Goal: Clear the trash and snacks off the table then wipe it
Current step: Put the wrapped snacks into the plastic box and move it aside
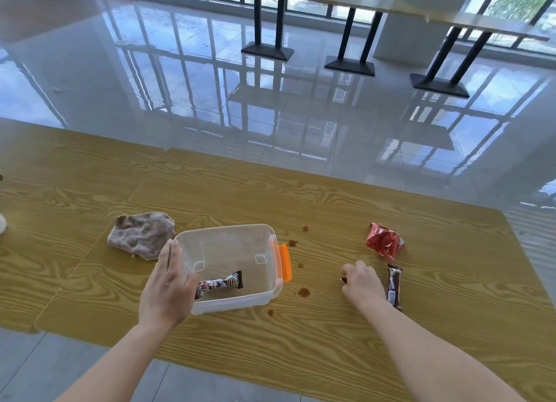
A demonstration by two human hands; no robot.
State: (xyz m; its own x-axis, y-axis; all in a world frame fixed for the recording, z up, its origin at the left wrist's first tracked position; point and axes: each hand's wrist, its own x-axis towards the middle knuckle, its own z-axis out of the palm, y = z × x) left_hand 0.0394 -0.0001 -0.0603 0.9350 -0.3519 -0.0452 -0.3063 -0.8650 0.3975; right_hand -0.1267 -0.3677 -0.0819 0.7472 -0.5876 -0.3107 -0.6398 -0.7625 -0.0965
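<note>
Your left hand (168, 284) lies flat, fingers spread, against the clear plastic bin (228, 266) holding one snack bar (221, 283). Your right hand (362, 282) pinches a small dark wrapper (343, 279). Brown spots (304, 291) on yellow wood-grain table (436, 326); glossy tiled floor (180, 85) beyond.

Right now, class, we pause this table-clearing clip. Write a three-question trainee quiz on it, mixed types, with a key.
1. True or false: the box is empty.
2. Which hand steadies the box? A) left hand B) right hand
3. Fill in: the cloth lies to the ____ of the box.

Key:
1. False; one snack bar lies inside.
2. A; the right hand is closing on a small wrapper on the table.
3. Left.
</note>
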